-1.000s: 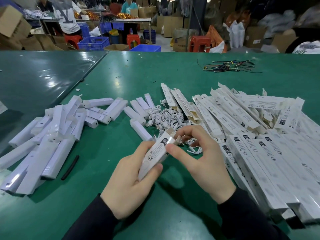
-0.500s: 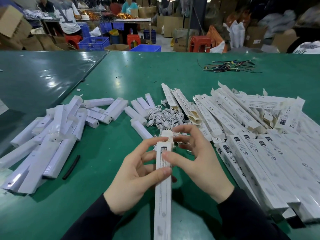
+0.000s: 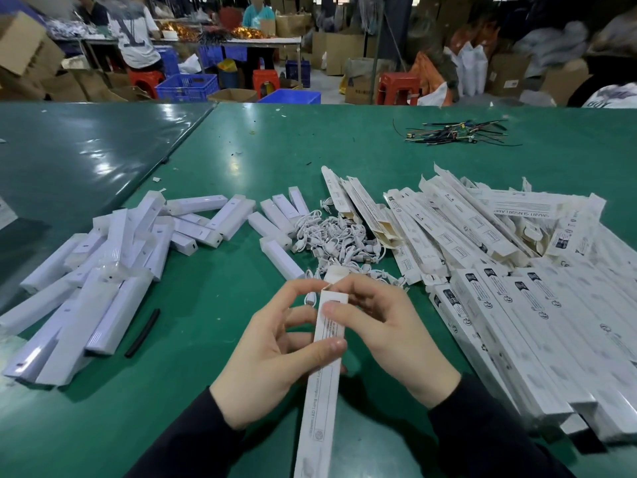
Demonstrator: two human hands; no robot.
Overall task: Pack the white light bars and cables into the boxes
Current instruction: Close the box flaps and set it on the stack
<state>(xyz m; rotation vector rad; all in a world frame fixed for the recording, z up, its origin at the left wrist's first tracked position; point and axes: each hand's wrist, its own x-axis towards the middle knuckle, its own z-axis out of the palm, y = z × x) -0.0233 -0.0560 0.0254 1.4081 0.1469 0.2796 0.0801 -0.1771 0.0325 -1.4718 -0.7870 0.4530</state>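
Observation:
A long white printed box (image 3: 322,384) runs from the bottom edge up to my hands, its far end flap standing open. My left hand (image 3: 275,353) grips the box from the left, thumb across its top face. From the right, my right hand (image 3: 382,332) pinches the box near its open end, thumb on the printed face. A white cable plug shows between my fingers. Loose white cables (image 3: 337,243) lie heaped beyond my hands. White light bars (image 3: 103,281) are piled at the left, a few more (image 3: 275,219) in the middle.
Flat and folded white boxes (image 3: 482,236) lie in a heap at the right, with closed boxes (image 3: 537,339) stacked in rows nearer me. A black tube piece (image 3: 143,332) lies by the bars. Dark wires (image 3: 455,132) sit far right on the green table (image 3: 241,150). People work at a table behind.
The box has swung from tilted in my left hand to pointing lengthwise toward me. Both hands have shifted to hold it near the open far end.

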